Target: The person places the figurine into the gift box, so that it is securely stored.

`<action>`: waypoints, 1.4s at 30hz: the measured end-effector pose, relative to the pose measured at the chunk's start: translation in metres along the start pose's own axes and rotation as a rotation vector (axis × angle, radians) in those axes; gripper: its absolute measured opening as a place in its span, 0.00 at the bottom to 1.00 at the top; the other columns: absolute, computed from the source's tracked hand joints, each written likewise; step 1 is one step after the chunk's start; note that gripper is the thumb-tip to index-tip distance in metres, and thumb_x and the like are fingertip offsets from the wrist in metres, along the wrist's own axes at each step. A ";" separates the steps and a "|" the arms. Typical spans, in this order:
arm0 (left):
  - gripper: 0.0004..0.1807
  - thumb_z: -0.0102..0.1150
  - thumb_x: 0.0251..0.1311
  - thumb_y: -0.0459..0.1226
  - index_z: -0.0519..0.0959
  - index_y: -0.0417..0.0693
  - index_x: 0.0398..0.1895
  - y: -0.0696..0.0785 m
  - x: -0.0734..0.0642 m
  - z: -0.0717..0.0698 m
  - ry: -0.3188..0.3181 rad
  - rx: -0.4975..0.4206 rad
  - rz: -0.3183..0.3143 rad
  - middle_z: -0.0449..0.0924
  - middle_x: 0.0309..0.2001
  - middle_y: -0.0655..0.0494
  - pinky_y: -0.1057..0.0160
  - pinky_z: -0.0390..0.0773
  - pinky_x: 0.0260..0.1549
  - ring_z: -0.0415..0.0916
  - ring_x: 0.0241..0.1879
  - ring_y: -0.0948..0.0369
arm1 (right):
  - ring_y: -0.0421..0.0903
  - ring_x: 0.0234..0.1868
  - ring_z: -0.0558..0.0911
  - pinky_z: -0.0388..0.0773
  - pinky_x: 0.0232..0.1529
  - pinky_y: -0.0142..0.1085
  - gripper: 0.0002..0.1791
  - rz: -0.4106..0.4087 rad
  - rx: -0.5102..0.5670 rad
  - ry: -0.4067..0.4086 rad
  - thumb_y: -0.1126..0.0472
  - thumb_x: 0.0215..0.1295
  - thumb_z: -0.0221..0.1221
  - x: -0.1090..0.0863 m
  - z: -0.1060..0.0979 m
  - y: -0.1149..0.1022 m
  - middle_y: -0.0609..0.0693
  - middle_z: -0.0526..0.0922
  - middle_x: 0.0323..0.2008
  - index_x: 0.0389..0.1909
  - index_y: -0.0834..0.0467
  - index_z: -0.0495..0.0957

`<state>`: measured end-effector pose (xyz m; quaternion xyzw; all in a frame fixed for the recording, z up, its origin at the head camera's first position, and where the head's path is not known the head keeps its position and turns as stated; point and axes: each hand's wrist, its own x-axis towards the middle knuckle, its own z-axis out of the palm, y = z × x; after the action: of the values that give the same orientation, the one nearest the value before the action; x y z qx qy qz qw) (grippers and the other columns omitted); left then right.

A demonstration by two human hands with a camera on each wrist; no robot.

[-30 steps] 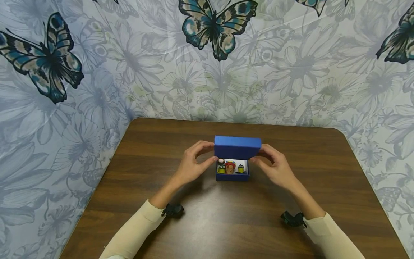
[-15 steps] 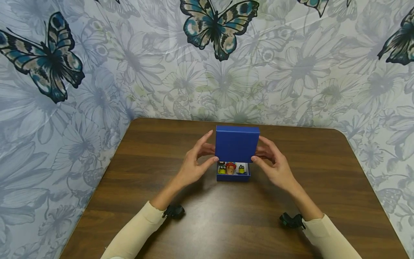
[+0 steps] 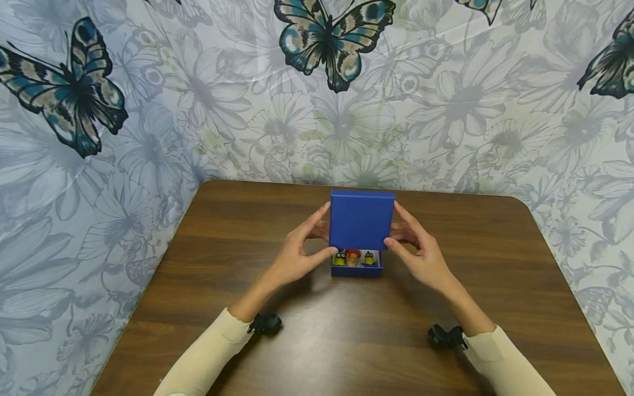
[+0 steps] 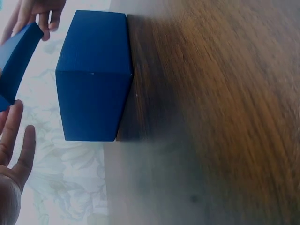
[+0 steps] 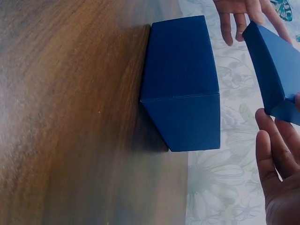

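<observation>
A blue box lid (image 3: 361, 220) stands tilted nearly upright above the back of a blue box (image 3: 356, 271), its flat outer face toward me. My left hand (image 3: 292, 256) pinches the lid's left side, thumb at the lower corner and fingertips higher up. On the opposite edge, my right hand (image 3: 421, 256) holds it the same way. Small toy figures show inside the box: two green ones, left (image 3: 339, 258) and right (image 3: 369, 258), and a red-topped one (image 3: 352, 257) between. The lid hides the box's rear. Both wrist views show the lid (image 4: 16, 61) raised clear of the box (image 5: 183, 93).
The box sits toward the far side of a brown wooden table (image 3: 317, 341). Behind the table's far edge rises a wall covering (image 3: 446, 110) with flowers and butterflies. A dark wrist camera (image 3: 266, 323) is strapped at the left cuff, another (image 3: 447, 335) at the right.
The lid has risen and tipped back, from a low slant to nearly upright. Its outer face now shows fully and covers the figure at the back left. The box has stayed put.
</observation>
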<state>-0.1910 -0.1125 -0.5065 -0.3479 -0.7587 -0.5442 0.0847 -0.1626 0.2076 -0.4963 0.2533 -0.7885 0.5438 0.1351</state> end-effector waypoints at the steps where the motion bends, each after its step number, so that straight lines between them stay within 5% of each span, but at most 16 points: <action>1: 0.55 0.78 0.61 0.33 0.57 0.58 0.88 -0.001 0.000 0.000 -0.006 0.009 0.005 0.86 0.56 0.50 0.43 0.89 0.53 0.87 0.49 0.58 | 0.35 0.47 0.90 0.86 0.53 0.24 0.48 0.001 0.003 -0.008 0.79 0.67 0.65 0.001 0.000 0.000 0.62 0.88 0.54 0.85 0.55 0.60; 7: 0.61 0.84 0.56 0.37 0.54 0.61 0.89 0.000 0.000 -0.001 -0.033 0.055 -0.030 0.84 0.49 0.55 0.43 0.87 0.52 0.85 0.45 0.59 | 0.37 0.44 0.91 0.87 0.51 0.27 0.51 0.015 -0.007 -0.061 0.76 0.67 0.67 0.001 -0.001 0.000 0.60 0.84 0.59 0.87 0.51 0.57; 16: 0.59 0.83 0.57 0.37 0.55 0.57 0.88 0.004 0.000 0.001 -0.057 0.075 -0.069 0.84 0.43 0.54 0.41 0.85 0.53 0.85 0.41 0.56 | 0.40 0.42 0.88 0.88 0.48 0.32 0.67 0.067 -0.084 -0.107 0.68 0.51 0.83 0.003 0.000 0.001 0.54 0.86 0.59 0.87 0.43 0.53; 31: 0.60 0.81 0.60 0.42 0.52 0.57 0.89 -0.002 -0.004 0.000 -0.146 0.132 -0.171 0.83 0.42 0.54 0.40 0.86 0.48 0.82 0.40 0.60 | 0.52 0.45 0.86 0.90 0.53 0.47 0.60 0.194 -0.184 -0.187 0.54 0.55 0.83 0.002 -0.002 0.002 0.48 0.83 0.46 0.86 0.44 0.58; 42: 0.57 0.78 0.63 0.50 0.52 0.56 0.89 -0.004 -0.010 0.003 -0.212 0.179 -0.263 0.82 0.37 0.62 0.64 0.82 0.40 0.80 0.37 0.65 | 0.49 0.46 0.86 0.89 0.54 0.44 0.58 0.254 -0.232 -0.278 0.48 0.58 0.80 0.001 -0.003 0.009 0.45 0.83 0.45 0.85 0.53 0.59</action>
<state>-0.1859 -0.1151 -0.5156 -0.2921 -0.8478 -0.4411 -0.0369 -0.1682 0.2123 -0.5016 0.2075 -0.8824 0.4220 -0.0163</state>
